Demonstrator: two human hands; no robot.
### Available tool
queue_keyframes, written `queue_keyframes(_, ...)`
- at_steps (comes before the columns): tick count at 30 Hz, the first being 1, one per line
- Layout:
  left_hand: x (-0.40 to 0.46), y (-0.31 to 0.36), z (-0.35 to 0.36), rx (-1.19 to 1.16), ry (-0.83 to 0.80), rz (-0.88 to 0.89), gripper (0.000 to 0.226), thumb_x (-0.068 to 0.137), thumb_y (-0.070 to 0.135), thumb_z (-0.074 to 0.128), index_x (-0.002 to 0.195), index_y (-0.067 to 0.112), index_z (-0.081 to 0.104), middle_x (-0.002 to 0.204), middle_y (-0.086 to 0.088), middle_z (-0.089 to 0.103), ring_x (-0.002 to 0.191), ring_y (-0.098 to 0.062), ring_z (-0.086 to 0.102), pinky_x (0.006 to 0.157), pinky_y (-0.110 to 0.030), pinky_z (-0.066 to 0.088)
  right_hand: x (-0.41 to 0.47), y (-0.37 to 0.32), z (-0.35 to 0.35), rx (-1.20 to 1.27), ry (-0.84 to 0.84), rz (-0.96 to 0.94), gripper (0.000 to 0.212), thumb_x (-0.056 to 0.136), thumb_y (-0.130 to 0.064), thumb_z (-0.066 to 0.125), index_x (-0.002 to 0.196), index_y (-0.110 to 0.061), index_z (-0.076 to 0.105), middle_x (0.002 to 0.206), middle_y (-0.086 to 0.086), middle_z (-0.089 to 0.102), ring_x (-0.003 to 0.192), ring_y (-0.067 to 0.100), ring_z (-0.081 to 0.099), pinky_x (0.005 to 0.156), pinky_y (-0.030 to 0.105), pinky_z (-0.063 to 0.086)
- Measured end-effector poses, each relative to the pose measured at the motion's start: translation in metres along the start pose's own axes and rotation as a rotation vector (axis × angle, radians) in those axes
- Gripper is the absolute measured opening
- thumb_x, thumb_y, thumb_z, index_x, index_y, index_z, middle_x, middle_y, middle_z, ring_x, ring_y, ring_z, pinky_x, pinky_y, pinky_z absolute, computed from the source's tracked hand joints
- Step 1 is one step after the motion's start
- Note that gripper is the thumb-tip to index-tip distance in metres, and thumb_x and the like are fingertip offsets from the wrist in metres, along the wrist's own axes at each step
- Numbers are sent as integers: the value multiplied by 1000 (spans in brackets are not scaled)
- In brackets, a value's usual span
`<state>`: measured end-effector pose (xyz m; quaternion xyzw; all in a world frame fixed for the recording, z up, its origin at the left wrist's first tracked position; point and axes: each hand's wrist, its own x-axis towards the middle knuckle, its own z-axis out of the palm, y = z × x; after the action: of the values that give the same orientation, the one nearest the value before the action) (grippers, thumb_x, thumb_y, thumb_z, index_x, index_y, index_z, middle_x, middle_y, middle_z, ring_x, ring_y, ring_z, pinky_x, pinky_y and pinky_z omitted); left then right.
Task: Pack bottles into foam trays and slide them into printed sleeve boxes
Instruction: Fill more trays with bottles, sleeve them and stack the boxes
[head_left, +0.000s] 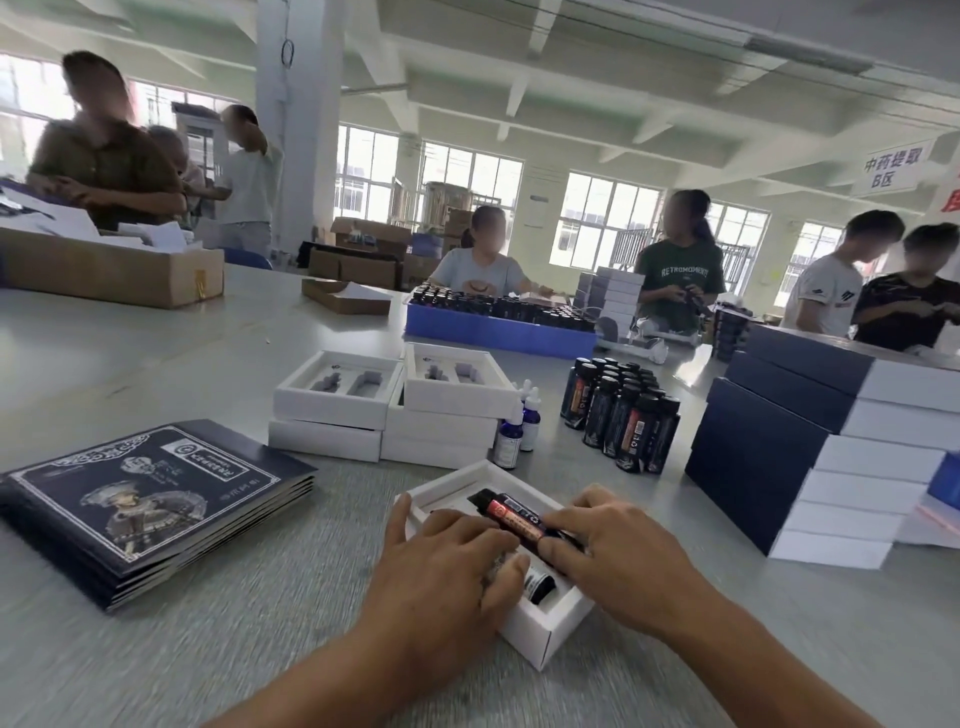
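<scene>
A white foam tray (545, 631) lies on the table in front of me. My right hand (613, 551) pinches a dark bottle with a red label (511, 514) that lies slanted across the tray. My left hand (452, 556) rests flat on the tray's left half, fingers over a second small bottle (540, 584) seated in its slot. Dark printed sleeve boxes (156, 499) lie flat in a stack at the left.
Empty white trays (337, 400) are stacked behind. Small blue dropper bottles (511, 439) and a cluster of dark bottles (623, 410) stand beyond the tray. Stacks of packed navy-and-white boxes (831, 447) rise at the right. Several people work at the far side.
</scene>
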<state>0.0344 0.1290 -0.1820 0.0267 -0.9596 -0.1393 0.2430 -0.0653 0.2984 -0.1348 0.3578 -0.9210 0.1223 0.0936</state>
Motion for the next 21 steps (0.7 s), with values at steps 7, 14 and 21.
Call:
queue_keyframes(7,-3,2,1,6,-46,-29,65,84,67,1,128,48,46,132,31,47,129,9,28,115,-46,-14,1,-6,-4,19,-117,71,37,95,-55,48,127,-41,61,135,-12,49,111,9,51,96,40,48)
queue_keyframes(14,3,8,-4,23,-135,-66,70,80,71,-3,131,51,41,137,31,44,131,8,29,115,-48,-13,-3,-6,-6,151,-159,140,36,96,-49,47,128,-40,60,120,-9,56,100,10,56,92,39,52)
queue_keyframes(21,-9,32,-25,185,-166,-18,88,78,79,-11,135,38,43,138,13,50,131,-16,37,107,-53,7,-29,-9,3,53,195,377,56,92,-65,45,139,-34,49,130,-3,52,107,12,55,78,26,44)
